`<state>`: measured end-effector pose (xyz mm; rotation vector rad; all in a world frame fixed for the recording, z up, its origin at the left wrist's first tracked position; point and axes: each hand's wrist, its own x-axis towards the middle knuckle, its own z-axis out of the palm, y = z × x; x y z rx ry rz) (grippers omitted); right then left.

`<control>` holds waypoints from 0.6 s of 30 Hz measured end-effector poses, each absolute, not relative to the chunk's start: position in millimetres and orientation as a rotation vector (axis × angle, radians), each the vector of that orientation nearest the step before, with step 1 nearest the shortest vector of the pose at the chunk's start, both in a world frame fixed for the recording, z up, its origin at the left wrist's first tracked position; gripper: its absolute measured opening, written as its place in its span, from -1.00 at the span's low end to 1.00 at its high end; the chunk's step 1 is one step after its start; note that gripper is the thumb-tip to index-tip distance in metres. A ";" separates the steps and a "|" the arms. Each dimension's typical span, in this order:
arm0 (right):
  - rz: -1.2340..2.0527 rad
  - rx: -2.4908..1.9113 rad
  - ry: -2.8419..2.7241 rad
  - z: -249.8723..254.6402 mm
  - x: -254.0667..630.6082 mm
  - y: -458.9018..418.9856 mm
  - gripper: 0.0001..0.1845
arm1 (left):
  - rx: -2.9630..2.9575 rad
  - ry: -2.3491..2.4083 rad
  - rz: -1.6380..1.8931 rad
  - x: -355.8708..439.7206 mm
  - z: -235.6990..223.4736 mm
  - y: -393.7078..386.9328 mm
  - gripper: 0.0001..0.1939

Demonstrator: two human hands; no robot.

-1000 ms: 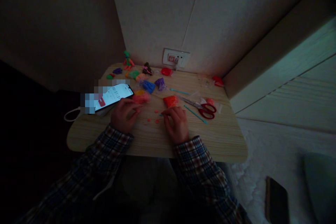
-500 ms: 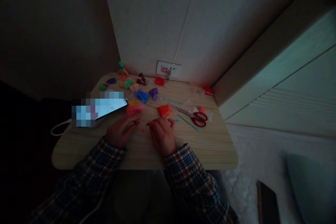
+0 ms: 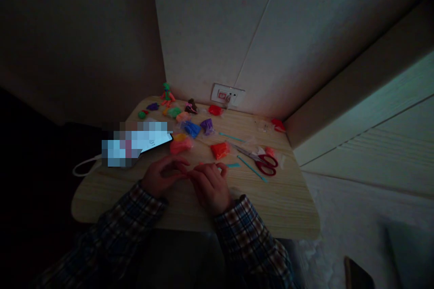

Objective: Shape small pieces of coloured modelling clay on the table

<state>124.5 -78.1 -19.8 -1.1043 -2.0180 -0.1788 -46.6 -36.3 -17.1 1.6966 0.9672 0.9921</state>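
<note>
My left hand [image 3: 163, 175] is closed in a pinch, thumb and fingers coming together at the tips. My right hand [image 3: 210, 186] meets it there, its fingers bent and held together. Whatever lies between the fingertips is too small and dark to make out. Just beyond the hands are a pink clay packet [image 3: 181, 144] and an orange-red clay packet [image 3: 220, 150]. A flat turquoise tool [image 3: 233, 165] sticks out beside the right fingers, partly hidden.
Red-handled scissors [image 3: 266, 163] and a thin turquoise stick [image 3: 251, 168] lie to the right. A lit phone [image 3: 158, 142] with a white cable [image 3: 79, 169] is at the left. Behind are blue [image 3: 192, 129] and purple clay packets [image 3: 207, 126] and a small green-and-orange figure [image 3: 167, 94].
My hands were apart and have come together at the fingertips. A small reddish bit seen between them on the table no longer shows. The view has shifted slightly.
</note>
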 end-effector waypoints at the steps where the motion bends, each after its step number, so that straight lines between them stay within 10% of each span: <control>1: -0.178 -1.085 -2.020 -19.4 124.7 -78.5 -0.83 | 1.663 0.968 0.976 -47.6 -16.7 -35.6 -0.82; 18: -0.199 -0.952 -2.091 -19.5 127.7 -84.7 -0.84 | 1.523 0.804 0.752 -49.6 -10.5 -28.5 -0.77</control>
